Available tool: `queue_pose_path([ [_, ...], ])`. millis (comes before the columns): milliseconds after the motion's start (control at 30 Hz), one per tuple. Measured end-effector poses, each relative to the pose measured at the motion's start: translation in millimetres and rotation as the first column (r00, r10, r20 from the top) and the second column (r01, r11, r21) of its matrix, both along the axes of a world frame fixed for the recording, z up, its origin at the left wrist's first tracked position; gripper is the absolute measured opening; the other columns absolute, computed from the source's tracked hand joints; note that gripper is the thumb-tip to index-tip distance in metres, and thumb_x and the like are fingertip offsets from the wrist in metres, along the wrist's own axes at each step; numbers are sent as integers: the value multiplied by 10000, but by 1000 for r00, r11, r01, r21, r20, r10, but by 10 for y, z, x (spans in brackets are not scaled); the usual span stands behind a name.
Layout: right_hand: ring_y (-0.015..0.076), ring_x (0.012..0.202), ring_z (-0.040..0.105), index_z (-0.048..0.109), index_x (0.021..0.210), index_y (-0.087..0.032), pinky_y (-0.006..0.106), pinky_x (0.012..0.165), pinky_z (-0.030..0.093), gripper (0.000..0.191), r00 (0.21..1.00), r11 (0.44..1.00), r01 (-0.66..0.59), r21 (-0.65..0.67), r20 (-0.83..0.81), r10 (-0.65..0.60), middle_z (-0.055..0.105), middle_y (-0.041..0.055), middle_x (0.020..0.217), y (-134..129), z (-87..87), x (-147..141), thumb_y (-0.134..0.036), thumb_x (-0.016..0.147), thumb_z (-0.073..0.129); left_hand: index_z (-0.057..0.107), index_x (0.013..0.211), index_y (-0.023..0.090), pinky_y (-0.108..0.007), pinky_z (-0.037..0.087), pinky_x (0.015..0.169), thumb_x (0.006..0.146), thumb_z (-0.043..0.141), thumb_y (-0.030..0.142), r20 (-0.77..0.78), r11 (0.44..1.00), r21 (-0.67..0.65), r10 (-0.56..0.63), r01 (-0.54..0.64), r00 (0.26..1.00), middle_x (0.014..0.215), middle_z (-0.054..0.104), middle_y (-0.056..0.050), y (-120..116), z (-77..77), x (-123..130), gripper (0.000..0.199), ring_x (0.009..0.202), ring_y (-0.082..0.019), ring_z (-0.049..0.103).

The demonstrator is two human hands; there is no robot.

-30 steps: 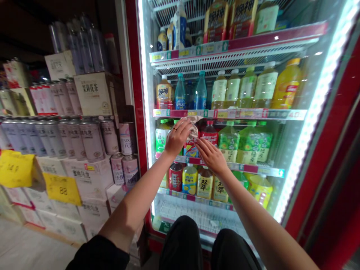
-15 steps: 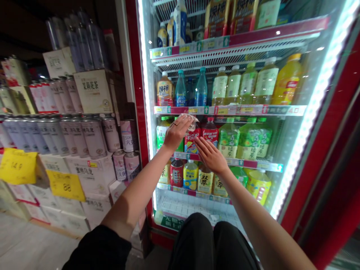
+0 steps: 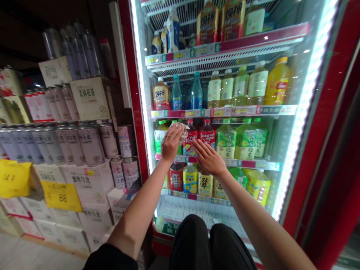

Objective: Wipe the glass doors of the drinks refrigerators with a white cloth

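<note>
1. At the lit red-framed drinks cooler (image 3: 132,93), my left hand (image 3: 171,144) has its fingers closed on a crumpled white cloth (image 3: 180,131).
2. A tall plastic bottle with a red label (image 3: 190,140) stands upright, just right of the cloth.
3. My right hand (image 3: 208,157) is open, its fingers spread, gripping nothing, and is nearest the bottle's lower label.

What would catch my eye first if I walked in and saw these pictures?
The brightly lit, red-framed drinks fridge full of bottles dominates the centre. At its glass, the left hand holds a crumpled white cloth, and the open right hand spreads beside it. Stacked silver cans fill the left side.
</note>
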State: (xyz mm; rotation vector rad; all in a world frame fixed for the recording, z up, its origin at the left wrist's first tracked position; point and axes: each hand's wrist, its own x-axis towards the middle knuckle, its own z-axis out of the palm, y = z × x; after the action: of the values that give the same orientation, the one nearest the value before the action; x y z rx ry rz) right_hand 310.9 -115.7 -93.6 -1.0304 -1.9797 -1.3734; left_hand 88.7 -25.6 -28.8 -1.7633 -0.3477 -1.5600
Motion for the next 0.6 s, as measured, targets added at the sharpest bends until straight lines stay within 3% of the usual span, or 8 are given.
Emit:
queue_pose_path([
  [100,272,1679,256,-49,1737,-108,454,1348,308,846,1000,1000,2,7,4,-2,209,116,1794,14,-9,6,-215,1077,470,445,1660,279,-427,573,1237,1053,551,57,-100,1000,-4,10,-10,995,1506,702,-53,-45,-93,29,655,1507,-219,576],
  [200,266,1681,250,-46,1740,-118,456,1350,303,846,1000,1000,-7,5,3,7,215,108,1793,23,-13,8,-222,1078,470,503,1621,283,-406,575,1231,1064,529,60,-210,1000,0,4,-4,978,1504,705,-33,-65,21,59,600,1517,-198,564],
  [333,255,1686,231,-20,1744,-111,447,1348,307,833,1000,1000,-6,8,-2,6,226,103,1792,8,-8,-5,-225,1080,470,562,1579,271,-421,577,1232,1066,529,67,-114,1000,2,-3,4,993,1499,707,-48,-33,170,31,553,1507,-217,577],
  [433,254,1685,235,-9,1745,-113,447,1345,315,825,1000,1000,-7,9,-8,8,240,98,1792,2,-9,-10,-223,1080,466,542,1596,274,-438,587,1225,1058,531,60,-38,1000,-14,8,-9,999,1494,708,-58,-40,58,20,579,1505,-231,579],
  [533,258,1677,264,-41,1746,-147,465,1340,327,841,999,999,-34,-6,-28,34,246,97,1793,19,-22,3,-220,1077,463,528,1605,274,-436,597,1216,1052,533,53,-145,1000,-10,15,-17,989,1499,706,-51,-81,-72,87,595,1512,-225,572],
  [600,267,1669,289,-62,1744,-161,478,1340,328,855,998,999,-51,-14,-37,50,247,102,1793,30,-30,12,-218,1073,464,535,1597,286,-450,591,1223,1057,529,60,-229,1000,-8,17,-19,973,1510,699,-37,-97,-56,151,586,1520,-221,563],
])
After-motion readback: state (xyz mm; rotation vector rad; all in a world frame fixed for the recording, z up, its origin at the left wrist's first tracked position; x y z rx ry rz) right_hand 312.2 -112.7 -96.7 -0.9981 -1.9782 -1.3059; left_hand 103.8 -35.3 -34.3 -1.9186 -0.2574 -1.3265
